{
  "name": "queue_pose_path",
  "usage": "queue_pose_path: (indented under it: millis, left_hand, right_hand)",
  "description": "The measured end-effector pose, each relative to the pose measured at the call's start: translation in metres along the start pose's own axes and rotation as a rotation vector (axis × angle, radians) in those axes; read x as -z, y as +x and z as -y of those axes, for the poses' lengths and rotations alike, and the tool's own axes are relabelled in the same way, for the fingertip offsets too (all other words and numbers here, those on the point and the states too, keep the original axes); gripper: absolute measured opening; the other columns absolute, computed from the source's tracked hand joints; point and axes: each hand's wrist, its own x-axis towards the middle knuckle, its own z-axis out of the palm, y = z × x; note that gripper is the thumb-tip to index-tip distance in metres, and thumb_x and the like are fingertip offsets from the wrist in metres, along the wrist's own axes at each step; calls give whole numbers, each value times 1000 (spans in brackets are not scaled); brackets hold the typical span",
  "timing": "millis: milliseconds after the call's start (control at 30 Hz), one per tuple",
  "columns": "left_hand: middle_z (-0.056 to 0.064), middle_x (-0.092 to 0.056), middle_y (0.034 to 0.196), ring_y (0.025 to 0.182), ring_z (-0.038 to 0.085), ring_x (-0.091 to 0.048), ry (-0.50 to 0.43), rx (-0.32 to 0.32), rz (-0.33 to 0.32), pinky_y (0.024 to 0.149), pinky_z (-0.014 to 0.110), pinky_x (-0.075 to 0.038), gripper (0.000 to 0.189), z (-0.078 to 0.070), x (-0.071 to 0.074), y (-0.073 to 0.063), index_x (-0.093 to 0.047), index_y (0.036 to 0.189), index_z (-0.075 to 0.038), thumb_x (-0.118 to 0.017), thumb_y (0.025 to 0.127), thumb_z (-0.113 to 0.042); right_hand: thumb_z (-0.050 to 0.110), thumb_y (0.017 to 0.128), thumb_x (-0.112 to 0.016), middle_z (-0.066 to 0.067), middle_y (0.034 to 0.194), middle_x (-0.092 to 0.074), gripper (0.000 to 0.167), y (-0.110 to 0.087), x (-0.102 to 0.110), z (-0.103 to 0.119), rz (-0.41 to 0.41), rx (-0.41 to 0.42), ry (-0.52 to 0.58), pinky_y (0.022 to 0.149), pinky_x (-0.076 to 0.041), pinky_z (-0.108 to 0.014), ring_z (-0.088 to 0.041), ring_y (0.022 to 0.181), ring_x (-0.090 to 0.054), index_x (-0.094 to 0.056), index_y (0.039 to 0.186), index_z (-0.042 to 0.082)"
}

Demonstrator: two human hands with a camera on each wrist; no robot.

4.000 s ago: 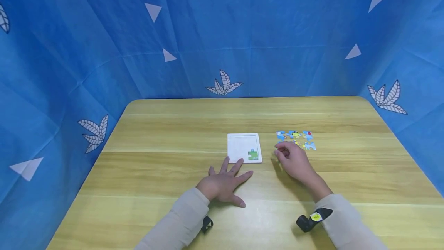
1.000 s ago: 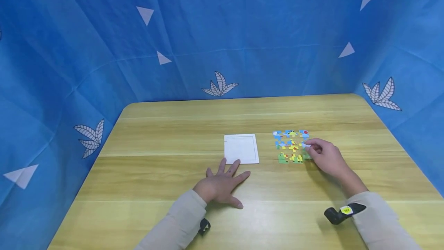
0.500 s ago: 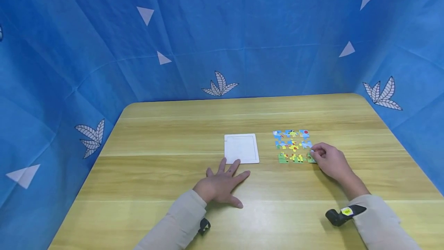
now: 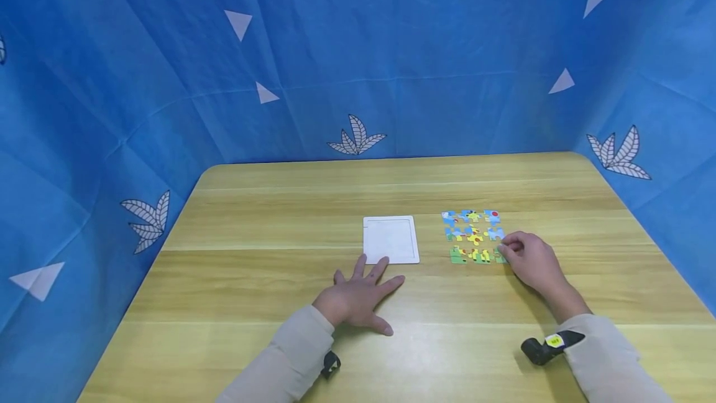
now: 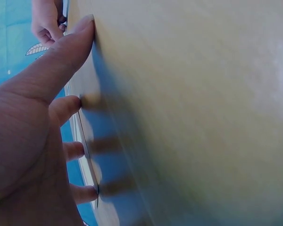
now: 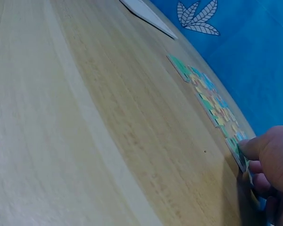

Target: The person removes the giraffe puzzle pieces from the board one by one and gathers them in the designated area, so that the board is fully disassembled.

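My right hand (image 4: pixel 534 260) holds a green puzzle piece (image 4: pixel 500 256) between thumb and forefinger, low at the right corner of the laid-out pieces. In the right wrist view the thumb of the right hand (image 6: pixel 273 155) overlaps that green puzzle piece (image 6: pixel 234 149) and hides part of it. Several other pieces (image 4: pixel 474 238), blue, yellow and green, lie face up in loose rows to its left. My left hand (image 4: pixel 358 297) rests on the table with fingers spread, two fingertips at the near edge of a square white puzzle tray (image 4: pixel 390 239). Only its bare white base shows.
The light wooden table (image 4: pixel 279 204) has rounded far corners. A blue cloth (image 4: pixel 447 48) with leaf and triangle prints hangs behind it and along both sides. Black wrist straps (image 4: pixel 550 347) sit over the beige sleeves (image 4: pixel 610 359).
Four seconds ago a green piece lay in the tray's lower right corner; now none is there. My right hand has moved right to the pieces' lower right corner. The left hand stays put.
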Motion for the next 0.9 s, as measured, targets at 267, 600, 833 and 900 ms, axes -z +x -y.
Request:
queue_pose_path:
  millis: [267, 600, 833, 900]
  left_hand:
    - [-2, 4, 160, 144, 40, 2, 10, 5, -7, 99, 72, -21, 93, -1, 0, 0, -15, 149, -44, -64, 73, -65]
    - [-2, 3, 160, 144, 40, 1, 9, 5, -21, 98, 72, -21, 93, -1, -2, 1, -16, 149, -44, -65, 73, -65]
    - [0, 2, 160, 144, 41, -1, 6, 3, -30, 98, 72, -22, 92, -1, -3, 1, -16, 148, -44, -65, 73, -65]
    - [1, 3, 160, 143, 42, -1, 4, -2, -42, 98, 72, -22, 92, 0, -3, 0, -16, 149, -44, -65, 73, -64]
  right_hand:
    - [16, 91, -60, -18, 93, -61, 24, -2, -1, 0, -16, 10, -11, 73, -46, -45, -31, 84, -60, -62, 103, -5]
    - [17, 92, -59, -15, 91, -62, 22, 0, 0, -1, -15, 13, -10, 71, -44, -41, -28, 82, -60, -63, 102, -2]
    - [21, 95, -53, -16, 92, -62, 28, 2, 5, -1, -23, -17, 23, 69, -43, -36, -27, 83, -57, -61, 107, -4]
    - [21, 95, -52, -17, 92, -62, 30, 4, 9, -1, -37, -19, 21, 69, -43, -37, -28, 83, -57, -61, 107, -4]
